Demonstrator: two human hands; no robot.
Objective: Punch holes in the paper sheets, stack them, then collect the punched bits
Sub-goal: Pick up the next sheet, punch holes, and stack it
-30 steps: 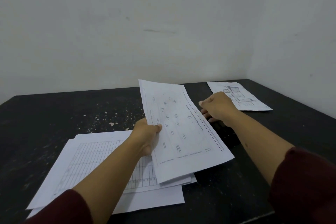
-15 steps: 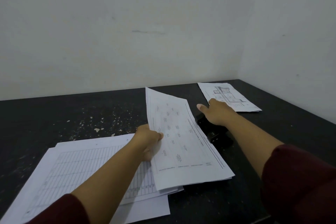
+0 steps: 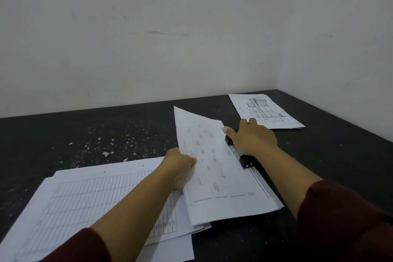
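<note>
Punched stack [image 3: 102, 198]: at 7 o'clock on the black table [image 3: 63, 134], gridded sheets lie flat and overlapped; two holes show along the far edge of one, so this pile is likely the finished side
Punched bits [image 3: 105, 153]: pale flecks scattered on the table at 10 o'clock, beyond the stack, not yet gathered
Left hand [image 3: 179, 167]: at centre, thumb and curled fingers pinch the left edge of the held sheet, lifting that side, probably to steer the far edge sideways into the punch
Held sheet [image 3: 221, 172]: at centre, tilted, its left side raised and its right long edge down at the punch; a few sheets seem to lie under it, count unclear
Hole punch [image 3: 245, 161]: black, just right of the sheet at 3 o'clock, mostly hidden, its two heads showing over the paper's edge
Right hand [image 3: 254, 137]: fingers spread flat, pressing on the punch, thumb out toward the sheet; likely bracing it for the press
Far sheet [image 3: 265, 111]: printed drawing lying flat at 1 o'clock, well apart, seemingly awaiting its turn
</note>
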